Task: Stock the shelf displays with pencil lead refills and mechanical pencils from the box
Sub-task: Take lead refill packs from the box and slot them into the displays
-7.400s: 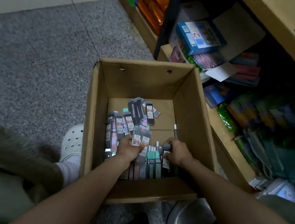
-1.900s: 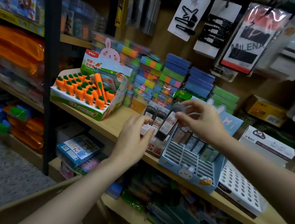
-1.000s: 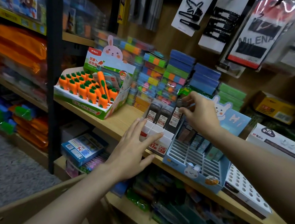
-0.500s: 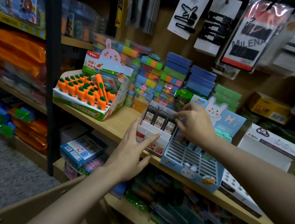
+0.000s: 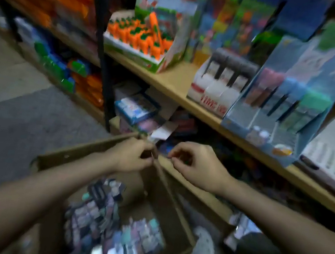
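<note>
Both hands have dropped from the shelf display [image 5: 214, 90] toward the box [image 5: 174, 209] at six o'clock, for more refills [image 5: 117, 234]. Left hand [image 5: 130, 158] and right hand [image 5: 197, 165] are curled; whether they pinch anything is blurred.

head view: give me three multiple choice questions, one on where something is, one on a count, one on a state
1. The white display stands:
A) on a hook
B) between the carrot display and the blue bunny display
C) on the floor

2. Dark lead refill cases in it:
A) one
B) three
C) six

3. The cardboard box is:
A) taped shut
B) open
C) upside down

Key: B, a display sits on each side of it on the wooden shelf; B, three dark tops stand side by side; B, packs show inside.
</note>
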The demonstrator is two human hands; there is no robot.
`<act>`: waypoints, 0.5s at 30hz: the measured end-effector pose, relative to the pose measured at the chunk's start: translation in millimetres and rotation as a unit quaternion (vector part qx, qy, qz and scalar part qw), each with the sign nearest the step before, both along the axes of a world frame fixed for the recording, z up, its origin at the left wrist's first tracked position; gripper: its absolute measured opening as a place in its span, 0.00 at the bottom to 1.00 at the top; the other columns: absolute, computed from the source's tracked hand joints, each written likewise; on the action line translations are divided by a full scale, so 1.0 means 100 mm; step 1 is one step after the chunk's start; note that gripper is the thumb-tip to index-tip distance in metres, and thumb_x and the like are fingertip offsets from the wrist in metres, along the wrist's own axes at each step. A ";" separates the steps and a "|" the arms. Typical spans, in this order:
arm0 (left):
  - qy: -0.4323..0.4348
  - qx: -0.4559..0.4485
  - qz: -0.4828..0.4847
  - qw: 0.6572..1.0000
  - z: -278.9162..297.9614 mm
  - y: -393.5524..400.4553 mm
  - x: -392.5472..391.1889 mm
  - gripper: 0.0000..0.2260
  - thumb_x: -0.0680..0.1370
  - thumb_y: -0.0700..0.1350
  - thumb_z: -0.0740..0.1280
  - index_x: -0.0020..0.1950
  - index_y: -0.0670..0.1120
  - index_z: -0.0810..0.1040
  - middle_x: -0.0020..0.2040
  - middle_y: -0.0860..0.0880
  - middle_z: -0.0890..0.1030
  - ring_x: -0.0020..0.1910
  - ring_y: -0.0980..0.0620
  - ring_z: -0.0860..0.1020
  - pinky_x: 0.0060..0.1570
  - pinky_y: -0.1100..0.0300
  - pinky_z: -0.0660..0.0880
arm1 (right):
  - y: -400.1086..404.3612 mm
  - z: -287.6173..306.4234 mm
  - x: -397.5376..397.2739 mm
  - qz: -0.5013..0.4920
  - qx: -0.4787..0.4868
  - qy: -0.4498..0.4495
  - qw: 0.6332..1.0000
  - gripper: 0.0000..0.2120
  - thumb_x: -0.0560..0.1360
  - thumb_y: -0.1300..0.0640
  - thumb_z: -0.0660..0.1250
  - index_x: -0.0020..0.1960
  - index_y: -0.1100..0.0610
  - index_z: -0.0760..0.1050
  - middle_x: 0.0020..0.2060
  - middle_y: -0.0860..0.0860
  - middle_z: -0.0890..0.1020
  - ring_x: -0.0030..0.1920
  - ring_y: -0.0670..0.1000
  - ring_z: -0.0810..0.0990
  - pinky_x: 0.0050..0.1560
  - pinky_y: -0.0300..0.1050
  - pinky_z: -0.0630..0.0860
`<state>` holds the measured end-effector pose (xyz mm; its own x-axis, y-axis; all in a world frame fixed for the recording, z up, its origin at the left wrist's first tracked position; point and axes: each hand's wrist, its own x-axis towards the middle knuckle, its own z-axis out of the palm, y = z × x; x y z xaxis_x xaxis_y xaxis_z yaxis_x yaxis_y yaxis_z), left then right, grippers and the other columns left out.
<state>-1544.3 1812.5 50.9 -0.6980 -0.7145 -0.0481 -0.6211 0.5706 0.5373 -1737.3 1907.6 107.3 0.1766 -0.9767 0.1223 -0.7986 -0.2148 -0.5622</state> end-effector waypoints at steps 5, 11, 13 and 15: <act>-0.029 0.197 0.264 0.944 -0.90 0.27 0.67 0.08 0.78 0.40 0.66 0.57 0.44 0.79 0.53 0.45 0.82 0.54 0.46 0.80 0.49 0.61 0.72 | -0.14 -1.05 0.49 0.026 0.191 -0.002 0.981 0.08 0.74 0.62 0.67 0.50 0.60 0.83 0.46 0.55 0.86 0.40 0.45 0.77 0.41 0.35 0.69; 0.011 0.264 0.427 0.865 -1.75 0.86 0.70 0.15 0.77 0.37 0.65 0.63 0.41 0.76 0.59 0.39 0.78 0.55 0.43 0.78 0.51 0.58 0.72 | -0.18 -2.08 0.82 -0.100 0.329 -0.038 0.938 0.08 0.74 0.61 0.65 0.48 0.60 0.82 0.47 0.55 0.84 0.51 0.54 0.81 0.45 0.37 0.72; -0.029 0.246 0.431 0.868 -1.91 0.95 0.68 0.21 0.78 0.40 0.65 0.70 0.47 0.70 0.68 0.41 0.70 0.63 0.44 0.72 0.60 0.59 0.68 | -0.19 -2.31 0.87 -0.109 0.346 -0.049 0.930 0.05 0.73 0.63 0.64 0.41 0.59 0.79 0.38 0.53 0.81 0.44 0.54 0.78 0.42 0.41 0.72; -0.048 0.222 0.426 0.876 -2.04 0.94 0.69 0.24 0.79 0.43 0.65 0.74 0.49 0.65 0.75 0.44 0.60 0.73 0.42 0.60 0.68 0.58 0.60 | -0.26 -2.50 0.90 -0.104 0.352 -0.052 0.929 0.06 0.74 0.63 0.64 0.48 0.58 0.79 0.41 0.50 0.79 0.45 0.51 0.76 0.43 0.38 0.70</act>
<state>-1474.9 1906.8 -153.1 0.1011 -0.8700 -0.4826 -0.7748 -0.3732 0.5104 -1647.0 1881.8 -142.7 -0.0011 -0.8323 -0.5544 -0.7157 0.3878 -0.5808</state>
